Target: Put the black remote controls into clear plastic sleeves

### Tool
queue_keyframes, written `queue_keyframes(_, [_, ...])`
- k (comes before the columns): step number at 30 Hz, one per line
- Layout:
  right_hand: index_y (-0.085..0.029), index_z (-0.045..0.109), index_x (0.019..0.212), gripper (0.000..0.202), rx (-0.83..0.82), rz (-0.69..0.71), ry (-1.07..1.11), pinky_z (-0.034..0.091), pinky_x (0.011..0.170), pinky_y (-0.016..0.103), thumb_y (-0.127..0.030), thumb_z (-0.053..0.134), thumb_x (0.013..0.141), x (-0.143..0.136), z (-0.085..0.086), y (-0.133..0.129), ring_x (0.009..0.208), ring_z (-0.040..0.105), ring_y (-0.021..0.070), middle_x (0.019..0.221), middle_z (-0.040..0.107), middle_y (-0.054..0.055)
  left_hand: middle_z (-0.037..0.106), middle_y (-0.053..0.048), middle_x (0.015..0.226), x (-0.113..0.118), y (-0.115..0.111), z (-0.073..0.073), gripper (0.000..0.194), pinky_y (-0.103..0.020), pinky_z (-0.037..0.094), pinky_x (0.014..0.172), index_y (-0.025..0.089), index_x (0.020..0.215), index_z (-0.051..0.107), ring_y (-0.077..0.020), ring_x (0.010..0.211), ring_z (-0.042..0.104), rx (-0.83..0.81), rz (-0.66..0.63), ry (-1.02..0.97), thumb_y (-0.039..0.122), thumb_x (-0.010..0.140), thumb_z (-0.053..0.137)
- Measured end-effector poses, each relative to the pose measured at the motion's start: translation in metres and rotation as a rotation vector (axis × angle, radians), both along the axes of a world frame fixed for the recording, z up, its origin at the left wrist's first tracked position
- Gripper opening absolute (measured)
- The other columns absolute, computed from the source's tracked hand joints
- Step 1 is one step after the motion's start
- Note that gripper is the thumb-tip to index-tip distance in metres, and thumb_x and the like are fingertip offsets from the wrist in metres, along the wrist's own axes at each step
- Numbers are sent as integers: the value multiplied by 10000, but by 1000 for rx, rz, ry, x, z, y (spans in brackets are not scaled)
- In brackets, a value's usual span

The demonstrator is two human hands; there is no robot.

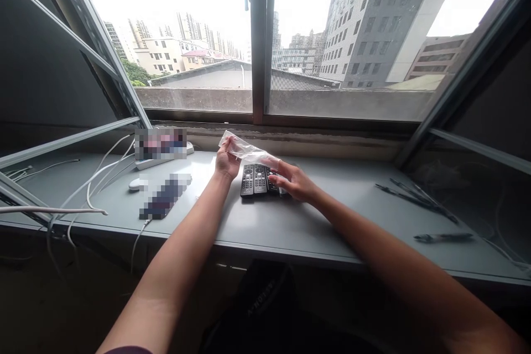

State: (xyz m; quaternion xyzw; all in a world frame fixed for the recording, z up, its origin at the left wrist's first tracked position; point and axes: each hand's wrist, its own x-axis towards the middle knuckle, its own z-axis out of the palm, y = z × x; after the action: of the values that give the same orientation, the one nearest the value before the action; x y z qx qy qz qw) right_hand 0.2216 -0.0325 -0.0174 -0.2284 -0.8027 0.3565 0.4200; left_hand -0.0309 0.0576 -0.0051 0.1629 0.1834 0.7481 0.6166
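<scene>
Both hands gripping plastic bag over remotes, bare desk rightward

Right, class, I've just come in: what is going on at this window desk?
A person sits at a grey desk by a window. Their left hand pinches one end of a clear plastic bag, lifted above the desk. Their right hand holds the bag's other end and rests on black remote controls lying side by side. White cables and a white mouse lie to the left, a pen to the right.
</scene>
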Motion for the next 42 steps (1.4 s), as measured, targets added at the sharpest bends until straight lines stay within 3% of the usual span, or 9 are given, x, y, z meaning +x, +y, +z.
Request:
queue_keyframes(3, [-386,558,1657,692,-37,26,-6,405,1335,586,-598,735,1023,-1,-2,2,1583,523,349,1705,556,3,821,-5,984,3,-1,1,99,-234,612,875,209,1032,772,-109,853,782,34,-67,-17,176,1063,685])
queue_keyframes(9, [-399,486,1702,759,-59,12,-51,389,1342,596,-621,728,1017,-1,-3,2,1604,492,359,1739,508,-1,838,-8,1066,2,-6,2,97,-226,618,859,230,1097,783,-127,947,801,62,-80,43,178,1042,723])
queue_keyframes(15, [-357,535,1679,737,-31,-25,-95,420,1318,584,-604,734,1014,1,1,-1,1585,516,369,1730,519,35,832,-73,1111,6,-8,2,277,-283,634,836,213,1263,770,-199,965,805,24,-115,163,265,992,801])
queue_keyframes(18, [-337,610,1627,675,5,-57,-138,390,1327,587,-594,733,1015,3,5,-2,1577,526,373,1655,611,55,829,-60,1080,4,-6,2,238,-289,625,849,220,1235,776,-196,956,798,-3,-50,165,293,1009,771])
queue_keyframes(22, [-334,598,1637,695,-2,-61,-110,399,1319,586,-607,735,1012,4,4,-1,1581,519,380,1683,579,59,831,-13,1041,0,-4,2,139,-273,603,834,259,1150,782,-177,945,786,-31,50,125,246,1037,702])
queue_keyframes(29, [-366,565,1655,715,-3,-40,-119,354,1349,574,-617,745,1010,1,0,0,1611,481,357,1709,539,35,811,-56,977,4,-6,1,162,-282,605,784,200,1146,775,-181,821,758,-33,-65,168,273,1003,754])
queue_keyframes(36, [-358,636,1598,646,-31,-49,-125,360,1343,569,-620,735,1015,4,9,-4,1582,522,362,1649,603,30,820,-45,1170,1,-1,-3,210,-284,594,884,267,1229,774,-184,1015,782,-50,57,176,317,1037,706])
queue_keyframes(42, [-371,646,1585,640,-36,-70,-112,341,1347,601,-636,733,1010,5,9,-4,1587,513,376,1653,599,17,824,-53,1196,-3,2,-4,239,-271,593,879,259,1259,778,-176,1013,785,-67,68,181,346,1072,656])
